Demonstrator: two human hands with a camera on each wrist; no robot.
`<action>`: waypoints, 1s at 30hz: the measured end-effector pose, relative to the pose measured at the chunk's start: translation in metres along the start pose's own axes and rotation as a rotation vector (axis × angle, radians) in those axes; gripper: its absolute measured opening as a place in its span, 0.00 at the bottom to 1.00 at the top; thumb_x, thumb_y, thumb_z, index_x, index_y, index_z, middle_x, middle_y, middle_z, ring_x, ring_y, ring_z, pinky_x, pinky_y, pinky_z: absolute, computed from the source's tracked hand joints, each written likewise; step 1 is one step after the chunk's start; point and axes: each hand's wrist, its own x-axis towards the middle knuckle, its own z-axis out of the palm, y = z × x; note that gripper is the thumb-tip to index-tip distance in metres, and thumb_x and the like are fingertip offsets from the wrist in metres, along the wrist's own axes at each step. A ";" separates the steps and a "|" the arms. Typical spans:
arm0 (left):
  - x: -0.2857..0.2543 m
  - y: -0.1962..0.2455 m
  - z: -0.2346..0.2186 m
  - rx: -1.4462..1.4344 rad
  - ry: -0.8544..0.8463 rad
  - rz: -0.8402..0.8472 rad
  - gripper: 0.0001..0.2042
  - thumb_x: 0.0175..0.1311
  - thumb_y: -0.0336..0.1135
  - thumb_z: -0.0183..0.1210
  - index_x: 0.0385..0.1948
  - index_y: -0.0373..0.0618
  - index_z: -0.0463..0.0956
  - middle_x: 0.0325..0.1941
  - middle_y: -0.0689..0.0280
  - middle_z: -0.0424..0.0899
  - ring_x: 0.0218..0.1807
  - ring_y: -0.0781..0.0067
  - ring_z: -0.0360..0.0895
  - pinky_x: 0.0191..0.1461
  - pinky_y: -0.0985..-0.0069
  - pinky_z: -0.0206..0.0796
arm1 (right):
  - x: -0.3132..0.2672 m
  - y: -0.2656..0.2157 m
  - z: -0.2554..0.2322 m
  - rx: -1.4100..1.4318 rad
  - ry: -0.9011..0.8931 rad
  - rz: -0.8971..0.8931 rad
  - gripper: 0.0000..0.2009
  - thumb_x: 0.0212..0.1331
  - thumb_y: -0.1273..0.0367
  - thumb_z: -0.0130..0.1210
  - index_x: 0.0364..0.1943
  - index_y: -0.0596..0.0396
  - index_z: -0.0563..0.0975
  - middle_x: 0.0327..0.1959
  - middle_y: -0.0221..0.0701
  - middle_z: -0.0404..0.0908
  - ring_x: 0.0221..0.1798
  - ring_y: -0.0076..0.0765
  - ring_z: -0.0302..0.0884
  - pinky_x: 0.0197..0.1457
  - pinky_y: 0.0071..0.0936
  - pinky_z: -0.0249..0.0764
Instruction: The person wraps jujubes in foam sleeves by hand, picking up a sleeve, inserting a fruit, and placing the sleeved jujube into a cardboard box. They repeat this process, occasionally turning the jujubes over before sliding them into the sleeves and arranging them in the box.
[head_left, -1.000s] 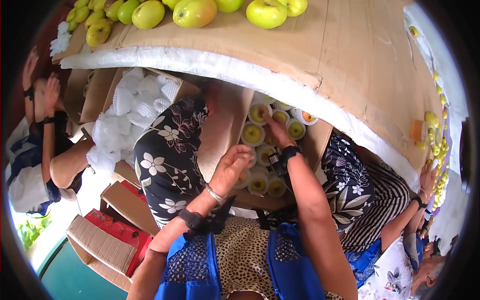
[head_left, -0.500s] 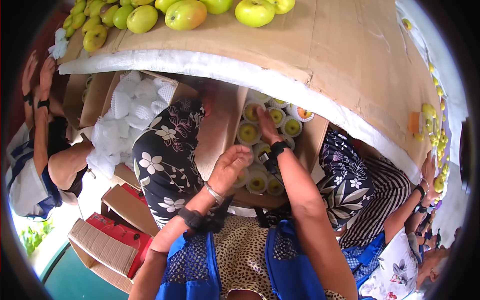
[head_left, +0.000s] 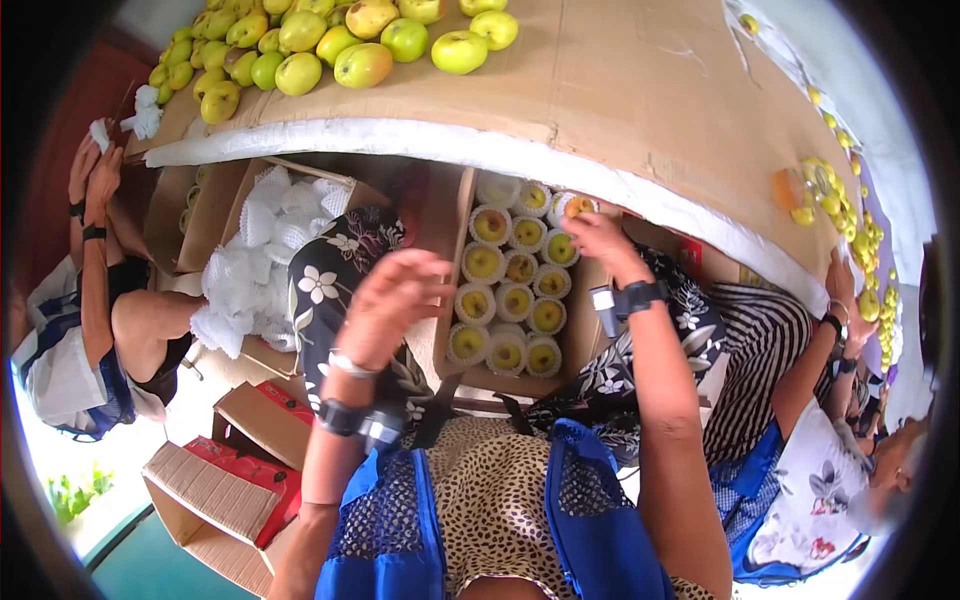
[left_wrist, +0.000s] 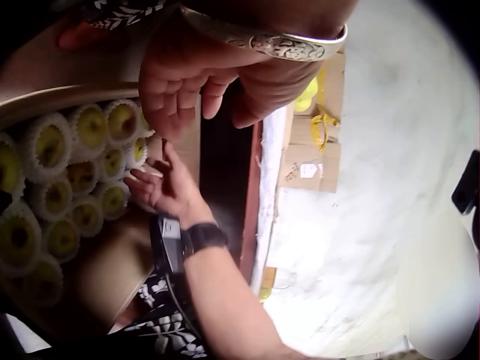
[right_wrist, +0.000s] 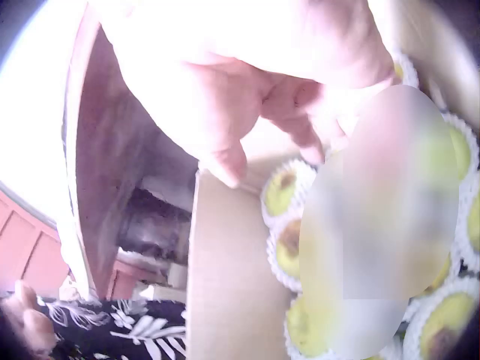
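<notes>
Netted yellow-green fruits (head_left: 483, 263) (left_wrist: 92, 131) (right_wrist: 281, 196) stand in rows in a cardboard box (head_left: 445, 300) (right_wrist: 225, 270). My left hand (head_left: 393, 305) (left_wrist: 225, 75) hovers over the box's left side, fingers apart and slightly bent, holding nothing. By the far right corner, my right hand (head_left: 603, 243) (left_wrist: 171, 187) (right_wrist: 247, 90) has its fingers loosely extended beside a reddish netted fruit (head_left: 578, 207); whether they touch it, I cannot tell. No fruit shows in its grasp in the left wrist view. A blurred patch covers part of the right wrist view.
Above the box juts a cardboard-covered table (head_left: 600, 90) with a white padded edge (head_left: 420, 138) and loose fruit (head_left: 300, 73). Foam nets (head_left: 270, 220) fill a box at left. Red-lined cartons (head_left: 215, 490) lie lower left. Other people sit on both sides.
My right hand has moved right, from above the fruit rows to the far right corner, uncovering them. My left hand has shifted left and up. The head view has turned somewhat.
</notes>
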 end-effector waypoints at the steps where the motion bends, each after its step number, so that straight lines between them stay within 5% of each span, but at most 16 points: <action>1: -0.014 0.016 -0.011 -0.079 -0.044 0.077 0.17 0.60 0.40 0.54 0.50 0.50 0.66 0.51 0.60 0.74 0.48 0.68 0.74 0.48 0.72 0.68 | -0.018 -0.007 -0.015 0.099 0.001 -0.035 0.20 0.53 0.52 0.56 0.39 0.55 0.76 0.36 0.28 0.78 0.36 0.22 0.74 0.38 0.19 0.68; 3: -0.042 0.048 -0.035 -0.071 0.035 0.284 0.19 0.61 0.39 0.53 0.52 0.45 0.65 0.50 0.59 0.75 0.47 0.66 0.75 0.48 0.71 0.68 | -0.066 -0.026 -0.038 0.170 0.039 -0.126 0.18 0.56 0.54 0.55 0.36 0.56 0.76 0.35 0.29 0.79 0.37 0.22 0.75 0.38 0.18 0.69; 5: -0.065 0.054 -0.086 -0.206 0.315 0.412 0.18 0.61 0.38 0.52 0.51 0.43 0.65 0.49 0.57 0.75 0.47 0.65 0.75 0.48 0.72 0.68 | -0.099 -0.024 -0.051 0.221 0.099 -0.237 0.14 0.60 0.60 0.50 0.36 0.57 0.75 0.35 0.30 0.79 0.39 0.24 0.76 0.41 0.20 0.69; 7: -0.076 0.041 -0.138 0.028 0.686 0.358 0.19 0.59 0.35 0.53 0.52 0.44 0.65 0.48 0.58 0.76 0.48 0.70 0.74 0.47 0.76 0.68 | -0.130 -0.021 -0.053 0.466 0.108 -0.224 0.13 0.61 0.60 0.49 0.37 0.55 0.75 0.38 0.30 0.79 0.40 0.22 0.74 0.41 0.20 0.68; 9: -0.077 -0.013 -0.246 0.774 0.875 0.097 0.19 0.58 0.33 0.52 0.52 0.45 0.66 0.48 0.55 0.76 0.50 0.64 0.74 0.49 0.72 0.67 | -0.152 -0.011 -0.048 0.460 0.112 -0.234 0.18 0.62 0.57 0.47 0.48 0.56 0.71 0.45 0.33 0.76 0.43 0.28 0.75 0.44 0.23 0.69; 10: -0.080 -0.047 -0.285 1.147 0.886 0.112 0.19 0.58 0.34 0.52 0.52 0.45 0.66 0.48 0.53 0.76 0.50 0.59 0.74 0.50 0.68 0.65 | -0.153 0.001 -0.046 0.530 0.092 -0.196 0.20 0.61 0.56 0.47 0.49 0.56 0.70 0.46 0.34 0.76 0.43 0.29 0.75 0.45 0.24 0.69; 11: -0.084 -0.077 -0.309 1.517 0.879 0.133 0.18 0.58 0.34 0.52 0.52 0.45 0.67 0.48 0.51 0.76 0.50 0.53 0.73 0.51 0.64 0.64 | -0.149 0.018 -0.044 0.597 0.071 -0.159 0.21 0.61 0.54 0.46 0.51 0.56 0.69 0.46 0.34 0.75 0.43 0.30 0.75 0.45 0.25 0.69; 13: -0.087 -0.108 -0.317 1.417 0.851 -0.145 0.17 0.59 0.35 0.49 0.51 0.44 0.68 0.49 0.48 0.74 0.52 0.44 0.69 0.54 0.60 0.62 | -0.131 0.050 -0.045 0.622 0.032 0.016 0.21 0.62 0.55 0.46 0.52 0.55 0.69 0.49 0.36 0.74 0.46 0.32 0.74 0.46 0.26 0.70; 16: -0.082 -0.141 -0.318 1.407 0.761 -0.390 0.18 0.66 0.40 0.37 0.54 0.43 0.62 0.48 0.47 0.74 0.51 0.46 0.69 0.51 0.59 0.62 | -0.129 0.058 -0.042 0.592 0.043 -0.097 0.20 0.60 0.58 0.51 0.51 0.55 0.70 0.48 0.34 0.75 0.46 0.32 0.74 0.46 0.26 0.70; 19: -0.090 -0.143 -0.329 1.667 0.568 -0.153 0.22 0.64 0.44 0.39 0.53 0.37 0.66 0.51 0.49 0.73 0.54 0.54 0.69 0.57 0.67 0.59 | -0.122 0.064 -0.044 0.639 0.095 -0.053 0.20 0.59 0.59 0.52 0.51 0.54 0.70 0.48 0.34 0.75 0.47 0.32 0.74 0.46 0.26 0.70; 20: -0.076 -0.147 -0.357 1.110 0.748 -0.400 0.22 0.61 0.40 0.43 0.54 0.37 0.64 0.49 0.49 0.73 0.53 0.55 0.70 0.55 0.68 0.61 | -0.125 0.059 -0.042 0.648 0.111 -0.050 0.20 0.59 0.59 0.52 0.51 0.54 0.70 0.48 0.34 0.75 0.46 0.32 0.74 0.46 0.26 0.70; 24: -0.090 -0.159 -0.423 2.668 -0.042 0.183 0.22 0.57 0.38 0.50 0.54 0.42 0.64 0.47 0.53 0.75 0.50 0.63 0.72 0.52 0.72 0.64 | -0.121 0.061 -0.043 0.685 0.063 -0.070 0.20 0.58 0.59 0.53 0.51 0.54 0.70 0.48 0.34 0.75 0.47 0.32 0.74 0.46 0.27 0.70; 27: -0.076 -0.160 -0.436 0.985 0.723 -0.290 0.23 0.62 0.41 0.41 0.59 0.46 0.61 0.58 0.57 0.69 0.59 0.60 0.66 0.62 0.72 0.56 | -0.118 0.061 -0.043 0.675 0.069 -0.031 0.20 0.58 0.59 0.53 0.51 0.54 0.70 0.48 0.33 0.75 0.48 0.32 0.74 0.46 0.27 0.70; 28: -0.082 -0.159 -0.430 1.242 0.584 -0.066 0.17 0.58 0.37 0.46 0.49 0.42 0.70 0.49 0.57 0.76 0.52 0.60 0.71 0.55 0.71 0.62 | -0.118 0.060 -0.044 0.671 0.069 -0.029 0.20 0.58 0.59 0.53 0.51 0.54 0.70 0.48 0.33 0.75 0.48 0.32 0.74 0.46 0.27 0.70; 30: -0.078 -0.172 -0.437 1.568 0.418 0.044 0.17 0.60 0.37 0.44 0.48 0.41 0.72 0.47 0.58 0.77 0.48 0.62 0.73 0.53 0.72 0.63 | -0.118 0.062 -0.044 0.667 0.071 -0.025 0.20 0.58 0.59 0.53 0.51 0.54 0.70 0.48 0.33 0.75 0.48 0.32 0.73 0.47 0.27 0.69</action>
